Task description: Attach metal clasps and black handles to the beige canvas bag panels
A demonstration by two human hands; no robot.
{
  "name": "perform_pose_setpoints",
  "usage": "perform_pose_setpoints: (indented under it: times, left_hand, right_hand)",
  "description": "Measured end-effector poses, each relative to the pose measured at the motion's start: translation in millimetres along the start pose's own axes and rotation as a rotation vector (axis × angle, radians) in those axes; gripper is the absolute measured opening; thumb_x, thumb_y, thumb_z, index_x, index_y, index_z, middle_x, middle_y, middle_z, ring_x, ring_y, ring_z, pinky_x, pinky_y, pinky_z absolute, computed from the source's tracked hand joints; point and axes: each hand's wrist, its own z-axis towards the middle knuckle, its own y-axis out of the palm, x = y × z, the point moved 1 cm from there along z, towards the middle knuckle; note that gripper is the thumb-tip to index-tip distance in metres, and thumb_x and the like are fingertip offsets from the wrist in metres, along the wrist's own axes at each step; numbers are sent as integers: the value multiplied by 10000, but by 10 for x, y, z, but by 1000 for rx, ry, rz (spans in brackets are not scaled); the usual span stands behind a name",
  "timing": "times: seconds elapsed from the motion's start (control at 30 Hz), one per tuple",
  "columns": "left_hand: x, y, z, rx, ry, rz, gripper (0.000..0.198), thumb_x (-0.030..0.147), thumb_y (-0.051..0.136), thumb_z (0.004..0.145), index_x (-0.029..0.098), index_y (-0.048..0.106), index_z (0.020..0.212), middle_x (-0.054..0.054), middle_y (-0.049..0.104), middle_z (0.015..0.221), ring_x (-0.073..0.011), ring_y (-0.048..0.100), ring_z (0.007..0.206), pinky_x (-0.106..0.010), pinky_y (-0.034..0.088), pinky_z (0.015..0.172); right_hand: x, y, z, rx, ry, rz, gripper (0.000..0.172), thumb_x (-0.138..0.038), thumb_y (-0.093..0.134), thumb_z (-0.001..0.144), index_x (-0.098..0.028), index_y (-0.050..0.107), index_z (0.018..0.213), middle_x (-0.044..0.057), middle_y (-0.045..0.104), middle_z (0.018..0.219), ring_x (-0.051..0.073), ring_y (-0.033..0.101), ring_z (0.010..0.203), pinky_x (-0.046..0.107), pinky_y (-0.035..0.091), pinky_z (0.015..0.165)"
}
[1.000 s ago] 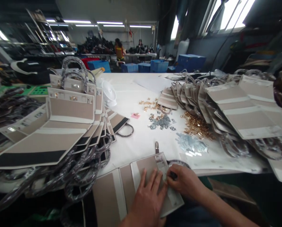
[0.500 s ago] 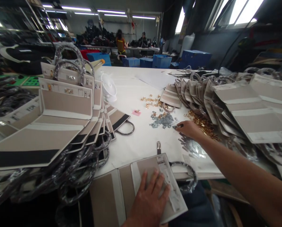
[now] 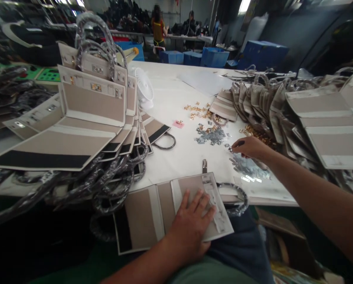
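My left hand [image 3: 192,219] lies flat with fingers spread on a beige handbag panel [image 3: 142,211], which rests over my lap and the table's front edge. The panel has white bands, a black strip at its left end and a plastic-wrapped round handle [image 3: 234,199] at its right. My right hand [image 3: 249,147] is at the near right of a pile of grey metal plates [image 3: 212,135], thumb and fingers pinched. At its fingertips is a small metal plate [image 3: 230,150], and something dark shows between the fingers. A metal-tipped strap [image 3: 205,165] sticks out beyond the panel.
More bag panels with wrapped handles are stacked at left [image 3: 90,98] and right [image 3: 327,130]. Gold fasteners [image 3: 198,110], flat metal strips [image 3: 250,167] and a white fan [image 3: 143,85] are on the white table [image 3: 164,94]. A person [image 3: 158,29] works far behind, beyond blue bins [image 3: 214,57].
The view has tilted down, and the scene has shifted up and slightly right. My left hand stays flat on the panel; my right hand stays beside the metal plates, fingers pinched.
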Motion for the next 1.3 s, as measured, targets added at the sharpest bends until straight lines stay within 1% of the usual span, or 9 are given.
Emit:
perform_pose_setpoints:
  times: [0.1, 0.2, 0.33, 0.43, 0.6, 0.77, 1.03, 1.17, 1.3]
  left_hand:
    - [16, 19, 6, 33, -8, -3, 828, 500, 736, 832, 223, 444, 1556, -146, 364, 1671, -355, 204, 1588, -614, -20, 1297]
    - [27, 49, 15, 69, -5, 4, 830, 486, 757, 818, 225, 461, 1548, -157, 407, 1639, -359, 257, 1566, -616, -5, 1301]
    - [36, 81, 25, 89, -1, 24, 829, 487, 745, 822, 208, 460, 1549, -175, 427, 1615, -369, 288, 1550, -627, 24, 1300]
    - [30, 112, 17, 114, 20, 51, 808, 491, 744, 813, 196, 490, 1521, -184, 438, 1605, -374, 287, 1551, -631, 26, 1300]
    - [21, 165, -5, 166, 47, 87, 712, 485, 708, 831, 152, 559, 1442, -203, 470, 1581, -382, 283, 1553, -630, 21, 1301]
    - [29, 178, -18, 181, 54, 85, 859, 489, 700, 844, 146, 407, 1576, -197, 460, 1595, -386, 301, 1545, -639, 26, 1299]
    - [13, 176, -7, 154, 51, 89, 857, 519, 721, 818, 120, 464, 1531, -192, 451, 1606, -383, 275, 1556, -622, -2, 1306]
    - [18, 158, 1, 130, 41, 93, 865, 525, 714, 827, 115, 451, 1541, -195, 449, 1607, -384, 265, 1560, -626, -1, 1304]
    - [25, 149, 0, 120, 43, 89, 873, 520, 718, 824, 106, 446, 1543, -199, 427, 1621, -382, 258, 1563, -624, -9, 1305]
  right_hand:
    - [-158, 150, -687, -77, -65, 155, 387, -290, 763, 759, -130, 793, 1110, -7, 606, 496, 132, 533, 449, 236, 407, 455]
    - [-261, 507, -1432, -189, -66, 304, 419, -350, 739, 801, -160, 783, 1171, -13, 638, 570, 124, 537, 485, 237, 428, 486]
    - [-195, 1016, -1947, -232, -45, 436, 396, -390, 716, 812, -183, 775, 1144, 4, 695, 746, 134, 574, 549, 254, 469, 518]
    - [-107, 1169, -1967, -131, -102, 341, 335, -381, 685, 827, -206, 769, 1099, 8, 706, 789, 147, 603, 582, 262, 481, 550]
    - [-114, 1139, -1890, -43, -172, 183, 279, -356, 642, 843, -229, 765, 1059, 6, 721, 785, 160, 630, 615, 265, 483, 604]
    - [-157, 1136, -1899, 1, -235, -11, 270, -310, 620, 849, -253, 774, 1063, 6, 714, 746, 177, 640, 647, 281, 482, 649]
    - [-203, 987, -1802, -158, -70, 224, 315, -360, 661, 834, -204, 767, 1086, -3, 700, 703, 168, 643, 575, 267, 494, 561]
    - [-192, 1026, -1771, -112, -251, 36, 354, -350, 648, 865, -239, 785, 1171, 45, 779, 963, 210, 706, 823, 316, 542, 769]
    - [-188, 1041, -1766, -79, -344, 1, 272, -298, 636, 859, -239, 804, 1065, 65, 772, 1101, 239, 699, 990, 358, 518, 929]
